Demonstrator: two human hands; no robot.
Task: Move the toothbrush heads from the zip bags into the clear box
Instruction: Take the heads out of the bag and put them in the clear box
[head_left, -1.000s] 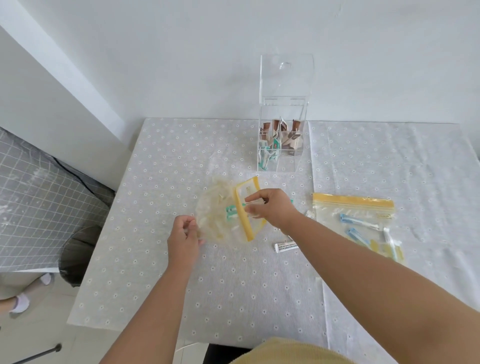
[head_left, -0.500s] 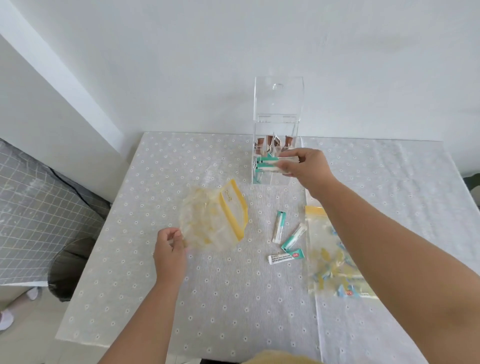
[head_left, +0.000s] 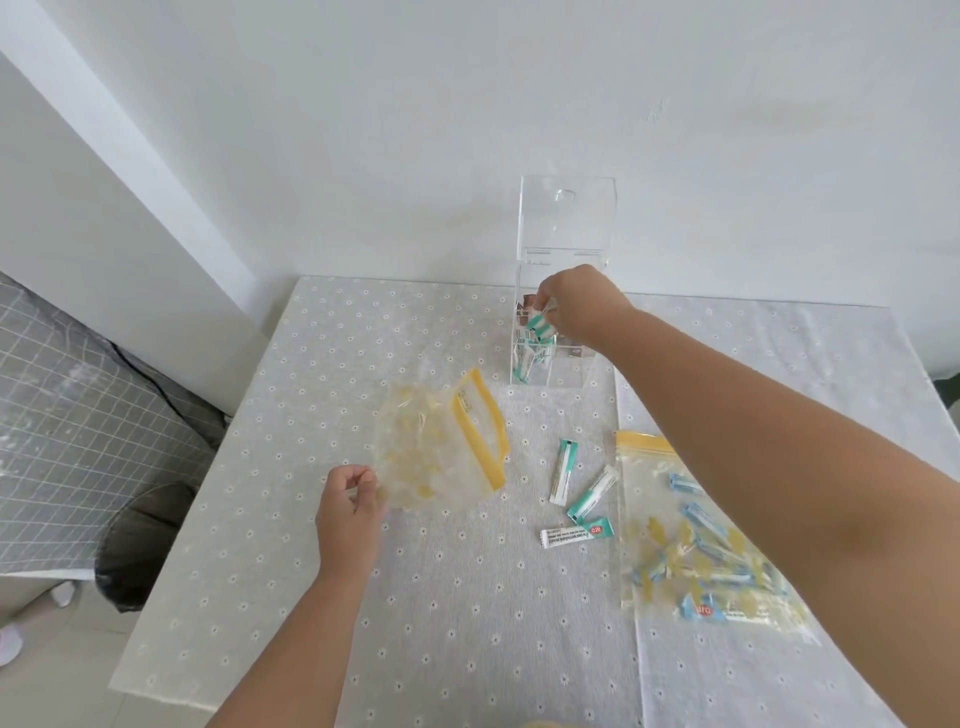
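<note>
The clear box (head_left: 569, 371) stands at the back of the table with its lid (head_left: 567, 218) raised. My right hand (head_left: 574, 306) is over its top opening, shut on green-and-white wrapped toothbrush heads (head_left: 537, 326). More wrapped heads lie inside the box's left part (head_left: 524, 364). My left hand (head_left: 350, 512) pinches the bottom corner of a yellow-zip bag (head_left: 441, 447) that looks empty and stands open. Three green wrapped heads (head_left: 563, 470) lie loose on the cloth. A second zip bag (head_left: 691, 545) with blue wrapped heads lies at the right, partly under my forearm.
The table has a white flower-patterned cloth (head_left: 467, 597) and stands against a white wall. Off its left edge are a grid-patterned cover (head_left: 62, 415) and a dark bin (head_left: 140, 545) on the floor.
My right hand drew green wrapped heads out of the bag and carried them up to the box's top opening. Three heads dropped onto the cloth. My left hand stayed on the bag.
</note>
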